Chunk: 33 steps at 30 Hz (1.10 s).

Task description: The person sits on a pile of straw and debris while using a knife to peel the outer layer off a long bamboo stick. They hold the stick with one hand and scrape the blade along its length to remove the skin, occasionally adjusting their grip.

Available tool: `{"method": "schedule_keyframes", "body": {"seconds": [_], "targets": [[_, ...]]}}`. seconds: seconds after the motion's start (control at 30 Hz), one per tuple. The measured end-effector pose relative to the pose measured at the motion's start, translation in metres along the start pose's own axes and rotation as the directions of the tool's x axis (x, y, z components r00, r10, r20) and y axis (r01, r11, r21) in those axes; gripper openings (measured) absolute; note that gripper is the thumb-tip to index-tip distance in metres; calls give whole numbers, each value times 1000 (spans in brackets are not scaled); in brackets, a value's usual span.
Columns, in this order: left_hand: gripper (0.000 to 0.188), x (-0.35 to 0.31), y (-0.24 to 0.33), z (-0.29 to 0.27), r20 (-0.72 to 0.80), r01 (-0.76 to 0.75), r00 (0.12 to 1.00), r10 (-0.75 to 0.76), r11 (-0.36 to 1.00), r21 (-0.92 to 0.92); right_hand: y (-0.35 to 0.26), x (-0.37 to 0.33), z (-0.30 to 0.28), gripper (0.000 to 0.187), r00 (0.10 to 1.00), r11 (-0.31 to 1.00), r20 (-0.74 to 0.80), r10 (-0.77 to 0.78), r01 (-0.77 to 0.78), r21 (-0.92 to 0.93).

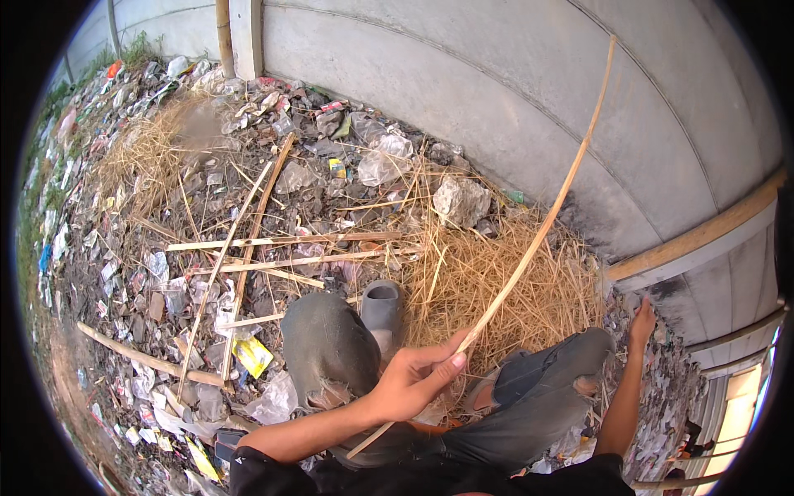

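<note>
A long, thin bamboo strip (pixel 533 248) runs slantwise across the view, from over my lap up in front of the grey wall. My left hand (pixel 418 376) is closed on its lower part, thumb on top and fingers beneath. The strip's lower end (pixel 364 446) lies over my trouser leg; its upper end bends slightly and touches nothing I can make out. Out to the right, past my knee, my right hand (pixel 642 324) is raised near the foot of the wall. Its fingers look curled together; what they hold, if anything, is too small to tell.
Several cut bamboo strips (pixel 281 241) lie crossed on litter-strewn ground at left, beside a thicker curved pole (pixel 149 355). Straw-like shavings (pixel 529 289) heap before my legs, near a pale rock (pixel 461 202). A concrete panel wall (pixel 496 91) borders the far side. My grey shoe (pixel 382 306) shows.
</note>
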<state>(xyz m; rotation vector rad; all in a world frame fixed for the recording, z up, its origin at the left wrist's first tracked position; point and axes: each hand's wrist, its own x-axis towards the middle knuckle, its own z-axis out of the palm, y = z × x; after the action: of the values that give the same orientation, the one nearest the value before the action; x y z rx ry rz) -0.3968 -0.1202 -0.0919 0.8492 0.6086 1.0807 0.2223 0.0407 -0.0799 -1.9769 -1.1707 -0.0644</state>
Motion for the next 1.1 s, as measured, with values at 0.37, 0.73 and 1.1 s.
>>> {"method": "schedule_keyframes", "body": {"seconds": [0.37, 0.73, 1.1], "targets": [[47, -15, 5, -6, 42, -60, 997, 60, 998, -8, -220, -51, 13, 40, 886, 889, 174, -429, 382, 251], [46, 12, -5, 40, 1, -132, 991, 133, 980, 150, -251, -167, -62, 30, 724, 795, 506, -470, 97, 599], [47, 2, -67, 125, -49, -29, 997, 58, 888, 459, -182, -239, -48, 26, 782, 534, 484, -392, -235, 812]]}}
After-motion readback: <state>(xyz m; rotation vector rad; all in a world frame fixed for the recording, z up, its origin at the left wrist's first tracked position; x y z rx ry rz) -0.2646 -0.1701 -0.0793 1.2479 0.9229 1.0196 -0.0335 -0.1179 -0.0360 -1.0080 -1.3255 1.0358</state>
